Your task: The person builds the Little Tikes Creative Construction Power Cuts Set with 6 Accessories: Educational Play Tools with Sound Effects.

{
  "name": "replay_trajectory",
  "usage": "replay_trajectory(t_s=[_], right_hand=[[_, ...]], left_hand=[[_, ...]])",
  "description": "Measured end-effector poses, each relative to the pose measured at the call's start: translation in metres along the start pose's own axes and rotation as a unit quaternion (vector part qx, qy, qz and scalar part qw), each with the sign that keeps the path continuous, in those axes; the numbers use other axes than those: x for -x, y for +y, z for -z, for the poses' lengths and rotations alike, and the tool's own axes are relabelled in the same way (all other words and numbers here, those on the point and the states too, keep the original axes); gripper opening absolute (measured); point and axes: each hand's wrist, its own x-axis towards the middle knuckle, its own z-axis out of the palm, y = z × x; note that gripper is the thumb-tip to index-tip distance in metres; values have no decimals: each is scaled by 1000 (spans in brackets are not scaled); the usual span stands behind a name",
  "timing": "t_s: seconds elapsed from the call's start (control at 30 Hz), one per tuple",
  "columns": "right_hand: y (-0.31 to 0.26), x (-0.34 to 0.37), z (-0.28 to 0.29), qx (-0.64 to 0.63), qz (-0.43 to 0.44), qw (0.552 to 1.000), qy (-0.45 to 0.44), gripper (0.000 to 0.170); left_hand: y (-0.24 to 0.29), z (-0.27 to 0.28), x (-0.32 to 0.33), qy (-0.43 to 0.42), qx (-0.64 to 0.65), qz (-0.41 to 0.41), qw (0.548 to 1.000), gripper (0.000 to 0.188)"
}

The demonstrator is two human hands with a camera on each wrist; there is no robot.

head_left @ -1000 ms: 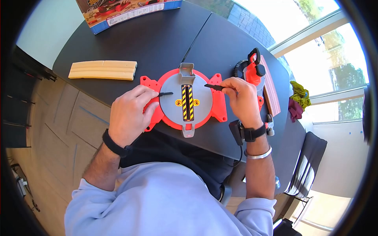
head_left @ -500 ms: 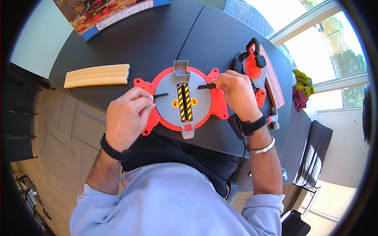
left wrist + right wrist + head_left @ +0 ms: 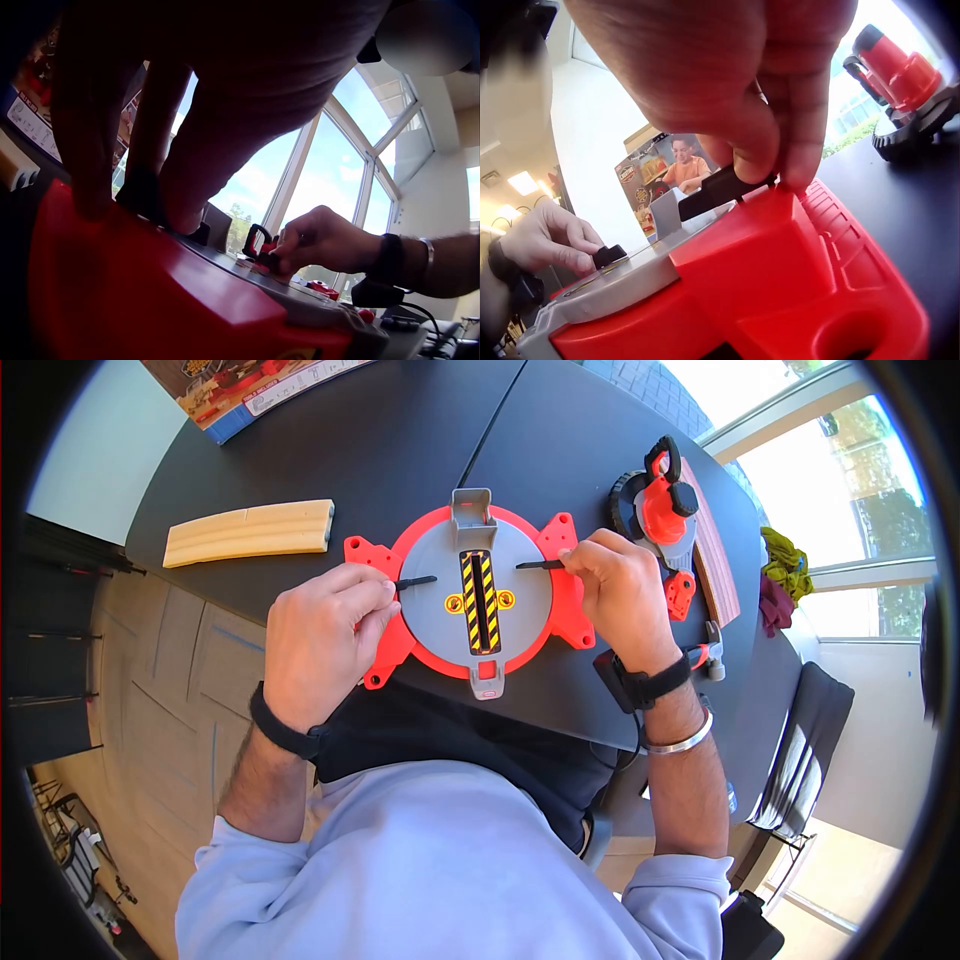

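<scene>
A round toy saw base lies on the table, with a grey disc in a red frame and a yellow-and-black striped slot across its middle. On its left side my left hand pinches a slim black plastic piece between thumb and fingers, over the disc's edge. Opposite it, my right hand pinches a second black piece, which points inward over the disc. In the right wrist view its fingertips are right at the red frame. The left wrist view is dark, and fingers hide most of the left piece.
A tan grooved plank lies at the left. To the right stand a red and black toy saw, a reddish striped board and a toy hammer. A printed box stands at the back left.
The head view has shifted slightly. Both hands keep their black pieces over the disc's sides; the right piece has turned and now looks thinner from above.
</scene>
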Motion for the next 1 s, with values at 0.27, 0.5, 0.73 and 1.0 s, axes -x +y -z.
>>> replay_trajectory(t_s=[0.27, 0.5, 0.73, 1.0], right_hand=[[-2, 0, -1, 11, 1, 1000, 1, 21], [-3, 0, -2, 27, -2, 1000, -4, 21], [-5, -4, 1, 52, 4, 998, -23, 22], [-6, -6, -3, 34, -18, 999, -22, 19]], left_hand=[[-3, 1, -3, -5, 4, -7, 1000, 13], [-5, 2, -7, -18, 25, -2, 1000, 13], [-6, 3, -13, -23, 30, 1, 999, 12], [-9, 4, -19, -37, 43, 17, 998, 13]])
